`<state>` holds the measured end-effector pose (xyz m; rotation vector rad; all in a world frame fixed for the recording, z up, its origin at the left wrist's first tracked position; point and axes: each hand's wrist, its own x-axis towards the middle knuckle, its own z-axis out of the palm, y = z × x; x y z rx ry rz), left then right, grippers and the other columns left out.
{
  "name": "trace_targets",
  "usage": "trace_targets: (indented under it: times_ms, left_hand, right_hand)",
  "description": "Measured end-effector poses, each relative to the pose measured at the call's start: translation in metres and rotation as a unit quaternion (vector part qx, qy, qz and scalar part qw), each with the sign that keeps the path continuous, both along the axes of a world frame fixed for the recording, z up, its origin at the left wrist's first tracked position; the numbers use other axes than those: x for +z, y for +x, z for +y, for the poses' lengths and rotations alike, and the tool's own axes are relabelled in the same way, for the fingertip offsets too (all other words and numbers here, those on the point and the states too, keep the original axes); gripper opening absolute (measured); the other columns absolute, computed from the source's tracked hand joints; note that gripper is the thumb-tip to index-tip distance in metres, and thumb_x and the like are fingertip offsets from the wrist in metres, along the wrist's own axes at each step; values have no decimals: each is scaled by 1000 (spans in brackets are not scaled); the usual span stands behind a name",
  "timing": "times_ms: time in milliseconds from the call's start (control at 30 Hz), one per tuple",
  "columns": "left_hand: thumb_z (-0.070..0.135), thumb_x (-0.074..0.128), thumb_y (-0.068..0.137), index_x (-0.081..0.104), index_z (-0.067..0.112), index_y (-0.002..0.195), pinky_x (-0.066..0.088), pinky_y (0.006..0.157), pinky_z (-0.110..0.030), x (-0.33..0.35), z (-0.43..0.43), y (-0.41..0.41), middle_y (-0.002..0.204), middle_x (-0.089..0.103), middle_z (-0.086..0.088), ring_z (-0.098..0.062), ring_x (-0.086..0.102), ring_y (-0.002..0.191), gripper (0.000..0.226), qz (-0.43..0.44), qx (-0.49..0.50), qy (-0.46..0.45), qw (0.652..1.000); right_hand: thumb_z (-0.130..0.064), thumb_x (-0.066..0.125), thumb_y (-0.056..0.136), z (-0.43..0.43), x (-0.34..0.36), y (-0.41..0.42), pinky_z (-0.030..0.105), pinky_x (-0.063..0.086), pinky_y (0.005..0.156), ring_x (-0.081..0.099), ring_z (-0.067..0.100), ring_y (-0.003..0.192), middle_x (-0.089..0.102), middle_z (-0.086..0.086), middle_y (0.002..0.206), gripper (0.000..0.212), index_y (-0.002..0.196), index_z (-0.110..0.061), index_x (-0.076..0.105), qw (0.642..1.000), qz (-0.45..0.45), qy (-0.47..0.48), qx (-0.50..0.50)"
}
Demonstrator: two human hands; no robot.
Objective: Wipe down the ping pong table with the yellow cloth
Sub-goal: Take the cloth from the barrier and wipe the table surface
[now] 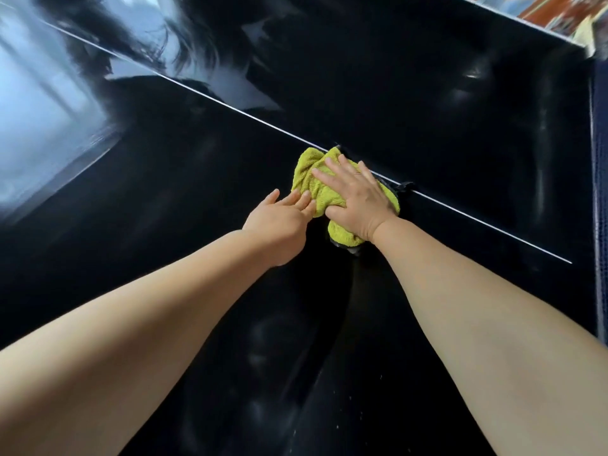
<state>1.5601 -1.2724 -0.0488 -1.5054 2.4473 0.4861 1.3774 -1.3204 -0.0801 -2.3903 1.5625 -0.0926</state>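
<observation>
The yellow cloth [315, 179] lies bunched on the glossy black ping pong table [197, 192], right beside the thin white centre line [230, 108]. My right hand [357, 200] presses flat on top of the cloth with its fingers spread. My left hand [279, 215] rests on the table just left of it, its straight fingertips touching the cloth's left edge. Part of the cloth is hidden under my right palm.
The table's white-edged far side [513, 16] runs across the top right, with colourful blurred objects beyond it. A dark blue textured edge [600, 179] runs down the right side. Window light reflects off the surface at left [39, 103].
</observation>
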Motion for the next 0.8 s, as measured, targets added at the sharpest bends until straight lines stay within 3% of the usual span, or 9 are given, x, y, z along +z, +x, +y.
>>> trace_targets:
  times_ms: [133, 367, 800]
  left_hand:
    - [11, 29, 94, 3, 21, 151, -4, 118, -39, -4, -43, -25, 158, -5, 4, -10, -7, 144, 64, 5, 14, 3, 1000]
    - [10, 27, 94, 5, 17, 151, -2, 118, -37, -5, -81, -68, 158, -3, 2, -12, -4, 145, 61, -17, 18, -28, 999]
    - [7, 30, 95, 5, 18, 151, -2, 118, -31, -3, -21, -81, 158, -4, 1, -12, -7, 144, 63, 13, -28, -3, 1000]
  right_hand:
    - [-34, 51, 88, -34, -1, -26, 38, -8, 121, -1, 13, 150, 11, -5, 163, 69, 151, -41, 23, 999, 2, 2, -36]
    - [-38, 46, 90, -48, -6, -53, 39, -10, 121, -5, 14, 150, 5, -6, 164, 69, 153, -43, 16, 991, -3, 0, -132]
    - [-46, 42, 91, 47, 4, -49, 44, -14, 119, -17, 21, 149, -7, -1, 164, 76, 154, -39, 0, 971, 33, 21, -238]
